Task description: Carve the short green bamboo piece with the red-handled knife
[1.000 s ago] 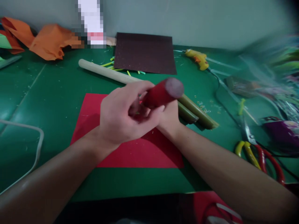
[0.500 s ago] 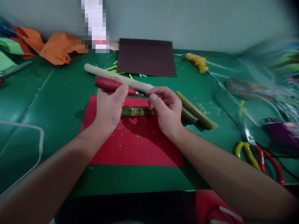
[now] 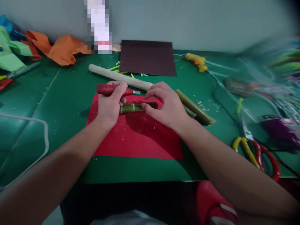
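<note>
My left hand point(image 3: 111, 101) is closed around the red handle of a carving chisel point(image 3: 105, 90), whose short metal blade points right. Beneath that hand lies a green bamboo piece point(image 3: 131, 107) with a pale ring at its joint; its left end is hidden by the hand. My right hand point(image 3: 166, 101) is open, thumb and fingers apart around the bamboo's right part, the thumb at its near side; whether it touches is hard to tell. Under them a red sheet point(image 3: 140, 140) is scattered with small shavings.
Behind the hands lie a pale wooden rod point(image 3: 119, 76) and a dark brown sheet point(image 3: 147, 57). To the right are more bamboo pieces point(image 3: 197, 109), a yellow glue gun point(image 3: 198, 62), scissors point(image 3: 248, 137) and a purple box point(image 3: 281, 131). Orange cloth-like material point(image 3: 63, 50) sits back left.
My right hand's fingers have spread from a pinch near the chisel's tip, and the bamboo's right end now shows. The chisel has tipped closer to level in my left hand.
</note>
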`<state>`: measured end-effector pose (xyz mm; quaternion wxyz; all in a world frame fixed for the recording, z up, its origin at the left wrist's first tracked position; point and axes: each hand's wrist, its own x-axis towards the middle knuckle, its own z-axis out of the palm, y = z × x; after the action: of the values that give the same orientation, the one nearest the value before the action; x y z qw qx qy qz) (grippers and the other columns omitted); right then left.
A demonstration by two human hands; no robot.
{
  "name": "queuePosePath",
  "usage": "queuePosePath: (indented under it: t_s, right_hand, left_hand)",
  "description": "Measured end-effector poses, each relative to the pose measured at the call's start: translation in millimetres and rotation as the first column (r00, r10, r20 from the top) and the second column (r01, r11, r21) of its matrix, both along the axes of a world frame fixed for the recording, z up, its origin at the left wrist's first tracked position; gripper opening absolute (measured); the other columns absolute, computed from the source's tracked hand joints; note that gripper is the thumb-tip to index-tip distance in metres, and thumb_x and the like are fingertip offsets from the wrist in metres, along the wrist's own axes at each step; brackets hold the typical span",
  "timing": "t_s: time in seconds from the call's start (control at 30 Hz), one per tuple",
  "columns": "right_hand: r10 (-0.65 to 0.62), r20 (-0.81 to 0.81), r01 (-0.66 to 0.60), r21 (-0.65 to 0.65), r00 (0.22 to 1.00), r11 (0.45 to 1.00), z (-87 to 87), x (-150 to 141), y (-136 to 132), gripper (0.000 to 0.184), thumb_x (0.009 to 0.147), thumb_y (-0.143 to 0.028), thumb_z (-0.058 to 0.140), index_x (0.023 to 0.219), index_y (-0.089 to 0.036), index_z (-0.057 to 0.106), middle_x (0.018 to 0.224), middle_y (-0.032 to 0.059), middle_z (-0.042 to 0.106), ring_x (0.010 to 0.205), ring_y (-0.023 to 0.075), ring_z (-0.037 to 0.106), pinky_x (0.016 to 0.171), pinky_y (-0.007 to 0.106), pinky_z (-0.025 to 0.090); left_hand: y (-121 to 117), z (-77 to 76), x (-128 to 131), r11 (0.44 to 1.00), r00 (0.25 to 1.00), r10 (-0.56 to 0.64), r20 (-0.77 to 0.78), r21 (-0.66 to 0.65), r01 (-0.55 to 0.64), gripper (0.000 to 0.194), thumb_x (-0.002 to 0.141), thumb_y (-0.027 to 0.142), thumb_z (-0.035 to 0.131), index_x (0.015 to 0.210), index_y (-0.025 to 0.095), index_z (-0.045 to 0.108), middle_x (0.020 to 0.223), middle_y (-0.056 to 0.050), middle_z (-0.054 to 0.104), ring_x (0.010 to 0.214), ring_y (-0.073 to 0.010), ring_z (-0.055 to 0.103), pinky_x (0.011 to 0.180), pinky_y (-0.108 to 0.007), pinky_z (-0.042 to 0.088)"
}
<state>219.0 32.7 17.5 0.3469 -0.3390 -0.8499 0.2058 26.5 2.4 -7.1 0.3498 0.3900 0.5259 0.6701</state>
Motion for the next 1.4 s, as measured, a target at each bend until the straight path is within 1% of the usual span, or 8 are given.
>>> queuePosePath:
  t_s: [0.23,0.4,0.47,0.57,0.87,1.03,1.17,1.4]
  right_hand:
    - [0.017,0.33,0.013,-0.089,0.944,0.996,-2.9,4,9,0.013,0.08,-0.031,0.073,0.087,-0.019,0.072,0.089,0.0091,0.069,0.086,0.0247,0.06,0.08,0.041,0.047]
    - [0.025,0.282,-0.002,-0.082,0.959,0.997,-9.2,-1,4,0.018,0.077,-0.026,0.078,0.091,-0.017,0.072,0.093,0.0081,0.067,0.087,0.0223,0.059,0.078,0.036,0.045]
    - [0.003,0.297,0.015,-0.058,0.955,0.998,-10.5,-4,0,0.018,0.076,-0.025,0.079,0.091,-0.017,0.071,0.09,0.0066,0.064,0.086,0.0211,0.057,0.076,0.034,0.043]
    - [-0.013,0.338,0.033,-0.055,0.941,0.998,-10.9,-8,-5,0.023,0.077,-0.029,0.081,0.095,-0.018,0.072,0.09,0.0056,0.064,0.084,0.0197,0.055,0.073,0.032,0.04]
    - [0.064,0.334,-0.026,-0.118,0.94,0.993,-10.2,-13,-10,0.035,0.085,-0.049,0.072,0.096,-0.016,0.073,0.088,0.0068,0.071,0.08,0.0195,0.058,0.069,0.032,0.037]
    - [0.107,0.329,-0.063,-0.143,0.938,0.988,-9.3,-11,-10,0.03,0.088,-0.04,0.065,0.098,-0.014,0.075,0.086,0.0075,0.07,0.075,0.0178,0.055,0.066,0.032,0.036]
    - [0.111,0.293,-0.066,-0.158,0.95,0.985,-11.0,-11,-8,0.031,0.087,-0.041,0.068,0.099,-0.014,0.075,0.088,0.0075,0.073,0.078,0.0181,0.057,0.068,0.031,0.036]
    - [0.157,0.225,-0.103,-0.234,0.962,0.967,-13.1,-11,-5,0.025,0.083,-0.04,0.075,0.094,-0.017,0.073,0.085,0.0042,0.073,0.075,0.0157,0.057,0.065,0.029,0.035]
  left_hand:
    - [-4,1.4,-4,0.978,0.985,-0.161,-0.066,0.12,0.168,0.038,0.083,0.063,0.07,0.096,0.027,0.074,0.058,0.003,0.064,0.053,-0.0146,0.059,0.052,-0.034,0.046]
    - [1,-2.3,-15,0.952,0.926,-0.192,-0.324,0.168,0.256,0.037,0.087,0.06,0.074,0.095,0.023,0.073,0.073,0.003,0.07,0.062,-0.0119,0.061,0.061,-0.033,0.05]
    - [-2,1.7,-15,0.953,0.927,-0.145,-0.345,0.204,0.225,0.03,0.077,0.048,0.087,0.08,0.023,0.07,0.075,0.004,0.068,0.069,-0.0119,0.062,0.064,-0.032,0.05]
    - [-11,11.6,-9,0.984,0.952,-0.031,-0.305,0.158,0.083,0.019,0.083,0.035,0.08,0.074,0.024,0.068,0.073,0.003,0.065,0.069,-0.0126,0.061,0.067,-0.031,0.052]
    - [-9,9.1,-3,0.982,0.943,-0.127,-0.309,0.096,0.163,0.027,0.087,0.024,0.059,0.06,0.023,0.057,0.053,0.002,0.052,0.049,-0.013,0.051,0.05,-0.029,0.045]
    - [-14,12.0,-13,0.958,0.803,-0.183,-0.567,0.08,0.275,0.015,0.081,0.019,0.061,0.068,0.026,0.065,0.069,0.001,0.066,0.061,-0.0161,0.058,0.059,-0.031,0.051]
    - [-17,14.0,-18,0.929,0.735,-0.279,-0.618,0.02,0.369,0.014,0.083,0.018,0.061,0.071,0.025,0.065,0.067,0.002,0.065,0.062,-0.0152,0.058,0.059,-0.03,0.048]
    - [-13,12.6,-6,0.942,0.795,-0.284,-0.536,0.0,0.336,0.025,0.089,0.023,0.058,0.064,0.023,0.059,0.06,0.001,0.059,0.054,-0.0144,0.052,0.051,-0.029,0.046]
